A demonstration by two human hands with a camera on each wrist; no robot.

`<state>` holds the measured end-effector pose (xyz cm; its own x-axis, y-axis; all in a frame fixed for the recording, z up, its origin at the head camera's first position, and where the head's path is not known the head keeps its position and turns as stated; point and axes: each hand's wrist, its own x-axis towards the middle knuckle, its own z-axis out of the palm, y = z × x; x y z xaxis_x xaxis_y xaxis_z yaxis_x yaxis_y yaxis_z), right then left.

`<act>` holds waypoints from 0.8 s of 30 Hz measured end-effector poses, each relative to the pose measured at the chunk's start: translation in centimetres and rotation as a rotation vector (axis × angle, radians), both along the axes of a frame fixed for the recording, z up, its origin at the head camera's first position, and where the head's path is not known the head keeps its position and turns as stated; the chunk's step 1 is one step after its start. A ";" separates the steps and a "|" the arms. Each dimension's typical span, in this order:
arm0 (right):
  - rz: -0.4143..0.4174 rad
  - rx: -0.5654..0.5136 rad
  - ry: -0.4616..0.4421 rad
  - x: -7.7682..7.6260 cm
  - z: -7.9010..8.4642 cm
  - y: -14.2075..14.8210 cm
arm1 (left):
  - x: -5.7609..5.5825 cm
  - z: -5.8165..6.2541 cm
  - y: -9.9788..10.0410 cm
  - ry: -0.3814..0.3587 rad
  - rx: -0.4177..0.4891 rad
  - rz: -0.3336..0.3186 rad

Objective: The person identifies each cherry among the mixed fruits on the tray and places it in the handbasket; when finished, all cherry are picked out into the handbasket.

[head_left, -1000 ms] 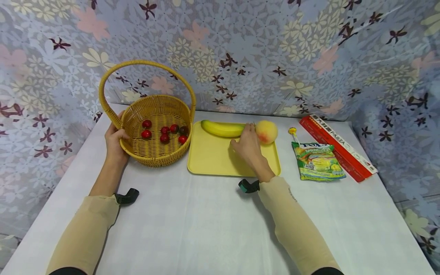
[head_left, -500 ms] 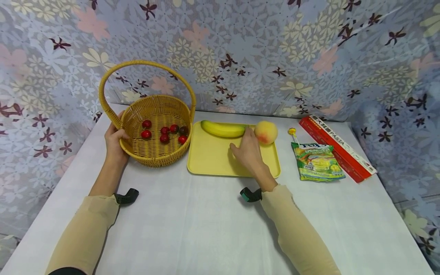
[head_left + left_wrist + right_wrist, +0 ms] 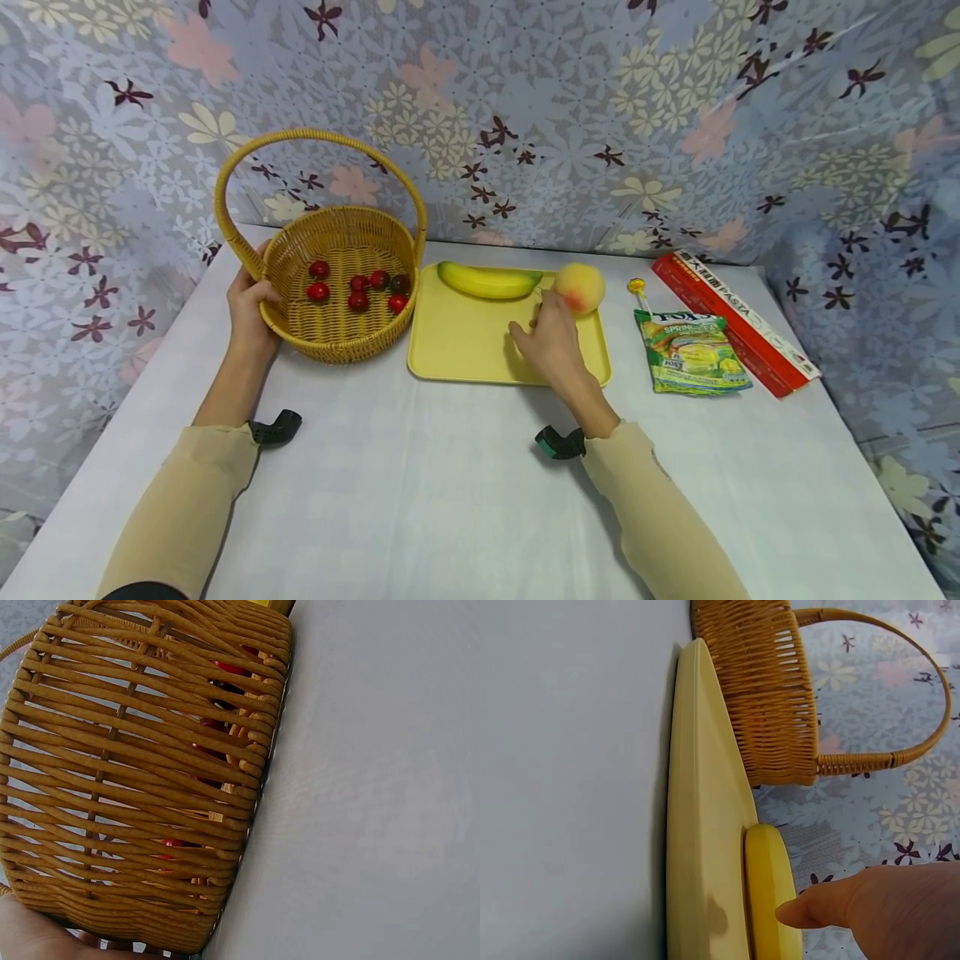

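Note:
My left hand (image 3: 251,312) grips the left side of a wicker basket (image 3: 341,346), its thumb over the rim. Several red cherries (image 3: 358,300) lie on the basket floor, one darker than the others. Over a yellow tray (image 3: 457,358) is my right hand (image 3: 555,337), close to the peach (image 3: 580,287) and the end of the banana (image 3: 487,282). Its thumb stands apart from the other fingers. A thin pale line shows by its fingertips; whether they hold something is hidden. The right wrist view shows only the thumb (image 3: 810,911) in front of the banana.
Right of the tray lie a lollipop (image 3: 637,286), a green candy bag (image 3: 693,354) and a long red pasta box (image 3: 738,325). A white cloth (image 3: 450,483) covers the table, and a floral curtain-like sheet (image 3: 525,125) stands behind it.
My right hand has drawn back toward me and slightly right, uncovering the banana's end. The thin line by its fingertips has moved with it. My left hand and the basket have stayed almost still.

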<state>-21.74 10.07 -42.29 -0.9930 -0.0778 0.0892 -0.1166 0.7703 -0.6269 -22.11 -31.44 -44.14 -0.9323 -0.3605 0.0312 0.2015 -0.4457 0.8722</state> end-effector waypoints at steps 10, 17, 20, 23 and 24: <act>0.051 -0.010 0.021 1.4 -0.3 0.5 | 0.0 0.0 0.0 -0.002 0.014 0.003; 0.000 -0.034 0.263 1.3 -0.4 0.9 | -0.1 0.0 -0.2 -0.026 -0.013 0.006; -0.045 0.041 0.300 1.3 -0.6 1.2 | -0.1 0.0 -0.1 -0.019 -0.006 0.007; -0.077 0.102 0.292 1.3 -0.9 1.4 | -0.1 0.0 -0.1 -0.013 -0.004 0.009; -0.083 0.114 0.291 1.2 -1.0 1.4 | -0.2 -0.1 -0.2 -0.013 -0.006 0.010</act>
<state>-20.50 11.46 -43.32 -0.9305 -0.0231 0.3656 -0.2120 0.8479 -0.4860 -22.26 -31.61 -44.20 -0.9291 -0.3692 0.0213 0.1945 -0.4387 0.8773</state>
